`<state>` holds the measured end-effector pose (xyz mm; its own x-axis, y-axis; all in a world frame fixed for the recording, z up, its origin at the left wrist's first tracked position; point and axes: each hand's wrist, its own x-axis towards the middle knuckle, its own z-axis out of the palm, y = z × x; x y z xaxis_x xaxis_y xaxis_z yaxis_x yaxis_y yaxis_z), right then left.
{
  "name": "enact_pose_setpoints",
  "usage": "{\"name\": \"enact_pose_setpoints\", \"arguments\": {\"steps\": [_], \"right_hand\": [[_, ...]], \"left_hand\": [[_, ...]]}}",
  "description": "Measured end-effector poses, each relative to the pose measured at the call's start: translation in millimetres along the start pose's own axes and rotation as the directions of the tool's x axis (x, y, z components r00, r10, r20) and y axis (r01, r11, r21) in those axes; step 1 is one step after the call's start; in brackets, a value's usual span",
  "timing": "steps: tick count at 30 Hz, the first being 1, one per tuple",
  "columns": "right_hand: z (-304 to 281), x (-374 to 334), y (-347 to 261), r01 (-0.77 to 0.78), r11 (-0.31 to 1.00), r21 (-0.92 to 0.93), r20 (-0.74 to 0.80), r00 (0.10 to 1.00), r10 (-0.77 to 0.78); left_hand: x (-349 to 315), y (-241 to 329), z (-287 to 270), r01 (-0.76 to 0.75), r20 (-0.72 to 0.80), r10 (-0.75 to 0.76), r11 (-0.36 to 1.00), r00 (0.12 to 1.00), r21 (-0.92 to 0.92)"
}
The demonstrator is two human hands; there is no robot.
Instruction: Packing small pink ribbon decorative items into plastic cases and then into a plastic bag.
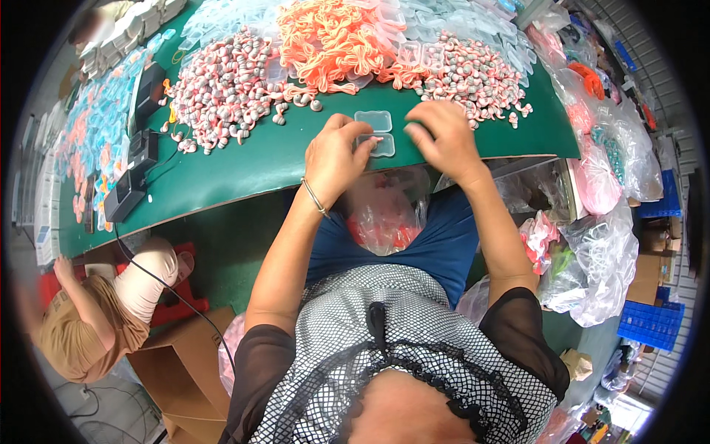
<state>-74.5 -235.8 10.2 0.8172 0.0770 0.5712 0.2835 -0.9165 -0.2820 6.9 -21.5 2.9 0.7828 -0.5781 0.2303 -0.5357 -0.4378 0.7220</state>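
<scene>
Open clear plastic box, both halves flat near the edge of the green table

left hand at open clear box | right hand just beside it | green bench | orange cords between two striped heaps

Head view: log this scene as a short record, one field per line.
Surface: green table
Container: clear plastic box, lying open
Left hand: at the box's near half, beside a small pinkish piece; grip unclear
Right hand: right of the box, apart from it
Beyond: orange cords between two pink-and-grey piles
Lower left: another person, brown top
</scene>
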Motion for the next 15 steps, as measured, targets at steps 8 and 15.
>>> {"name": "enact_pose_setpoints", "arguments": {"steps": [8, 15], "right_hand": [[6, -3, 29, -0.141, 0.892, -0.429, -0.117, 0.988, 0.100], [3, -1, 8, -0.118, 0.924, -0.363, -0.170, 0.984, 0.059]], "left_hand": [[2, -1, 2, -0.110, 0.010, 0.110, 0.994, 0.994, 0.010], [12, 4, 5, -0.095, 0.030, 0.093, 0.993, 0.995, 0.065]]}}
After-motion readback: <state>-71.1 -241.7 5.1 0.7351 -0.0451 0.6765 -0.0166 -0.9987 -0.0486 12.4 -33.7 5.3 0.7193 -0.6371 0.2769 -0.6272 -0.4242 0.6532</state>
